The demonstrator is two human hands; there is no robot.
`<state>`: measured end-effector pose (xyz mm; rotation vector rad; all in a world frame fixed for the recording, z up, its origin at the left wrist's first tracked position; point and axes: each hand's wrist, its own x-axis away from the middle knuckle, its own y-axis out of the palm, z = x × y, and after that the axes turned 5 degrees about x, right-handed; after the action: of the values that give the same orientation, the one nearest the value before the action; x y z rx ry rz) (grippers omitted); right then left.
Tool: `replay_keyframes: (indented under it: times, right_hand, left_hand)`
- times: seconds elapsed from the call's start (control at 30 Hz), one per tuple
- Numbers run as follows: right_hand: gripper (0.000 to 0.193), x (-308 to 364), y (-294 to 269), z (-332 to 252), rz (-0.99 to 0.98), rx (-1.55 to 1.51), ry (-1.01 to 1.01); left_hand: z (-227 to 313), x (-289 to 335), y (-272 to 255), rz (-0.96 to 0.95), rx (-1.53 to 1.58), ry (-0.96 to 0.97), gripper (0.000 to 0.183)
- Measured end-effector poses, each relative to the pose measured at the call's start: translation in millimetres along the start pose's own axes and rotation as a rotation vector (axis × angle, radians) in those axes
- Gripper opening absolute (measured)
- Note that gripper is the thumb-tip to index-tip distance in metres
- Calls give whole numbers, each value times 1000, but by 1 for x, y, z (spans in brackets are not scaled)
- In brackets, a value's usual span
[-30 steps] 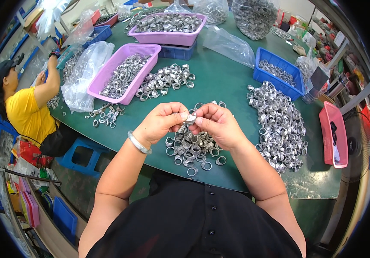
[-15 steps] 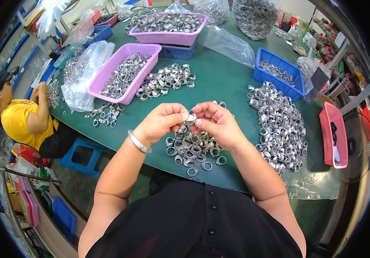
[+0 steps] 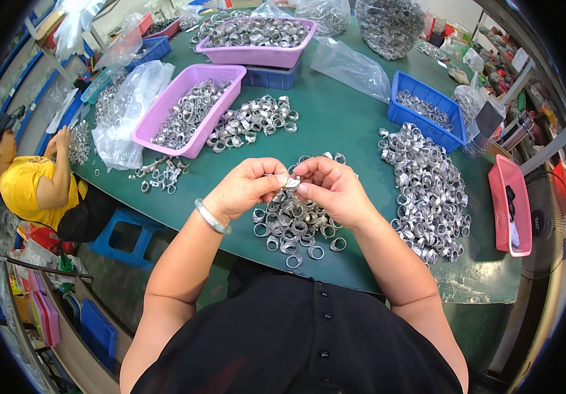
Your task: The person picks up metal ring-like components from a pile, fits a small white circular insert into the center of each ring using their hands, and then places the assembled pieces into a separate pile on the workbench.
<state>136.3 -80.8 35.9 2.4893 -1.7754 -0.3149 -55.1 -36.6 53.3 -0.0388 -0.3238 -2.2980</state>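
Note:
Between the fingertips of both my hands is a silvery metal ring [image 3: 292, 183], held above the table. My left hand [image 3: 249, 186] pinches it from one side with thumb and forefinger; a pale bangle sits on that wrist. From the other side my right hand [image 3: 333, 190] grips it, thumb and curled fingers pressed close. Below my hands lies a small pile of metal rings [image 3: 294, 226], partly covered by them. A larger heap of rings [image 3: 426, 190] spreads to the right on the green table [image 3: 342, 125].
A purple basket [image 3: 141, 133] of rings stands left, another purple basket [image 3: 250, 57] at the back on a blue bin [image 3: 271, 77]. A blue tray [image 3: 437, 136] and a pink basket [image 3: 524, 226] are right. A person in yellow [image 3: 30, 187] sits left, near a blue stool [image 3: 125, 238].
My hands stay nearly in place, both still on the ring. The person at the left has shifted slightly.

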Motion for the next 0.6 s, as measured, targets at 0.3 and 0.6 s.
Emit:
replay_keyframes:
  times: [0.3,0.6]
  right_hand:
    - [21,1,1,1,43,200,-66]
    - [29,1,-1,1,20,284,-124]
  left_hand:
    - [-5,0,-2,-13,-11,15,11]
    - [-8,2,-1,5,23,10,12]
